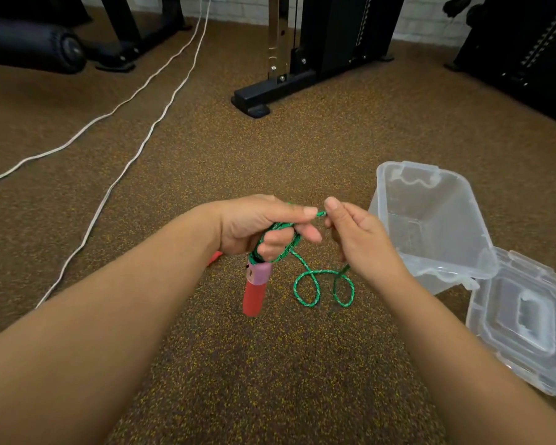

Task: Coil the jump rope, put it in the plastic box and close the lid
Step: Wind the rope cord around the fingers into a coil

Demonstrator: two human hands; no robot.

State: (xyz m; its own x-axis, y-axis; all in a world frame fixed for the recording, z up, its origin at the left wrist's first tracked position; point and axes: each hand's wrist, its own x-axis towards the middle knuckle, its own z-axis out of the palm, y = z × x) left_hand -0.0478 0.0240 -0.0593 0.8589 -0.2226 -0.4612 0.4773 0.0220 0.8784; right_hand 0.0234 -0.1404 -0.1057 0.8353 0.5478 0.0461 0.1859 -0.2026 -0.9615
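Risk: loose tail of the jump rope (305,284) kinks into two small loops below the hands and could snag or tangle w/ the next wrap. Left hand (257,226) clenched on the coil, red handle (254,295) dangling; right hand (357,239) fingers pinch the strand. Rope green, braided, held above the floor; plastic box (430,220) open on the floor at right, lid (527,319) beside it.

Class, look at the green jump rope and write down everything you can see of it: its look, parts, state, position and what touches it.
The jump rope is a thin green braided cord with darker flecks. Several turns are gathered as a coil in the left hand, where a red handle with a pink collar hangs downward. The right hand pinches the cord beside the left thumb. Below, the loose remainder curls in two small loops over the speckled floor. A second red part peeks out behind the left wrist.
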